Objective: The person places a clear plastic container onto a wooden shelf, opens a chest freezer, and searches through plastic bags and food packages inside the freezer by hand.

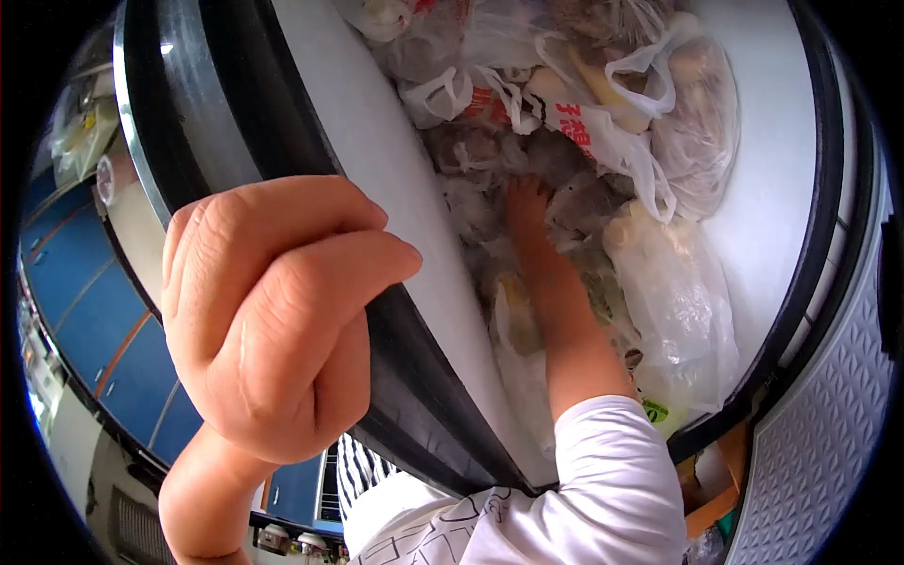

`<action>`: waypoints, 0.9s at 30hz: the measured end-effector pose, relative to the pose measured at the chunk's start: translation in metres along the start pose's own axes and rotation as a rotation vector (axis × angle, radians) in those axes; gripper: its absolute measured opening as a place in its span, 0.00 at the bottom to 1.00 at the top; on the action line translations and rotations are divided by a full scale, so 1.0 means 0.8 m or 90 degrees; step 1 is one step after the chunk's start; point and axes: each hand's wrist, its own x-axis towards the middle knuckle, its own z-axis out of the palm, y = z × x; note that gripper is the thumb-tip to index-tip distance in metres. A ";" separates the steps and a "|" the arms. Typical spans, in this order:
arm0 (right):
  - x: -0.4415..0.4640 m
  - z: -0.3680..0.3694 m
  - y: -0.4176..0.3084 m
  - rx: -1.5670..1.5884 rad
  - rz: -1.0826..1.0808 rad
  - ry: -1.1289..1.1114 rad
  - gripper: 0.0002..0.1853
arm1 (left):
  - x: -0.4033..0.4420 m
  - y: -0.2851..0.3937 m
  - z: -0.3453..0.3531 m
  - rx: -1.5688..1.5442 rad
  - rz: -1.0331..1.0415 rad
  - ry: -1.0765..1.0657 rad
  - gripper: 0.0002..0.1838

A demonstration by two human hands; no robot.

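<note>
Large and close to the camera, my left hand is raised over the black rim of a white chest, its fingers curled in; nothing shows in it. My right hand reaches deep inside the chest among clear and greyish plastic bags, fingertips against them. Its fingers look small and dim, and I cannot make out whether they grip a bag. Just above it lies a white bag with red print. A clear bag with pale contents rests right of my forearm.
More knotted bags fill the chest's upper part. Its white inner wall curves along the right. A textured grey panel stands outside at the lower right. Blue cabinets are at the far left.
</note>
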 end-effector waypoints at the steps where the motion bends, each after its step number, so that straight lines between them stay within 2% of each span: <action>1: 0.007 -0.005 -0.004 0.004 0.001 0.002 0.17 | 0.000 0.001 -0.001 0.005 0.001 -0.002 0.11; 3: 0.024 -0.014 -0.011 0.166 0.093 -0.226 0.21 | 0.001 0.002 -0.003 -0.003 -0.013 -0.020 0.11; 4: 0.021 -0.017 -0.007 0.168 0.091 -0.229 0.21 | 0.001 0.001 -0.002 -0.003 -0.015 -0.023 0.11; 6: 0.009 -0.021 0.009 0.153 0.030 -0.115 0.19 | 0.000 -0.002 0.001 -0.004 0.008 0.002 0.11; 9: 0.006 -0.031 0.025 0.149 0.007 -0.045 0.16 | -0.001 -0.001 0.002 -0.005 0.005 0.011 0.11; 10: 0.008 -0.024 0.027 0.146 0.006 -0.044 0.16 | -0.002 -0.001 0.002 -0.006 0.004 0.014 0.11; 12: 0.015 0.003 0.020 0.121 -0.120 -0.145 0.14 | -0.002 -0.001 0.002 -0.010 0.000 0.010 0.11; 16: 0.015 0.019 -0.001 0.224 -0.138 -0.052 0.13 | 0.000 0.001 -0.001 -0.005 -0.018 0.000 0.11; 19: 0.013 0.020 -0.013 0.185 -0.114 -0.090 0.12 | 0.001 0.000 -0.003 -0.017 -0.007 -0.024 0.11; 21: 0.018 0.068 -0.025 0.105 -0.117 -0.011 0.11 | -0.001 0.001 -0.003 -0.025 -0.017 -0.026 0.11; 22: 0.027 0.042 -0.019 0.107 -0.116 -0.005 0.11 | 0.000 0.001 -0.002 -0.019 -0.016 -0.024 0.11; 24: 0.038 -0.044 0.005 0.236 -0.134 -0.238 0.18 | -0.001 0.000 0.000 -0.022 -0.007 -0.007 0.11; 25: 0.029 -0.038 0.006 0.235 -0.135 -0.242 0.18 | -0.002 0.001 0.001 -0.026 -0.010 -0.009 0.11; 27: 0.017 -0.017 0.018 0.234 -0.092 -0.105 0.28 | -0.002 0.000 0.003 -0.038 -0.016 0.028 0.11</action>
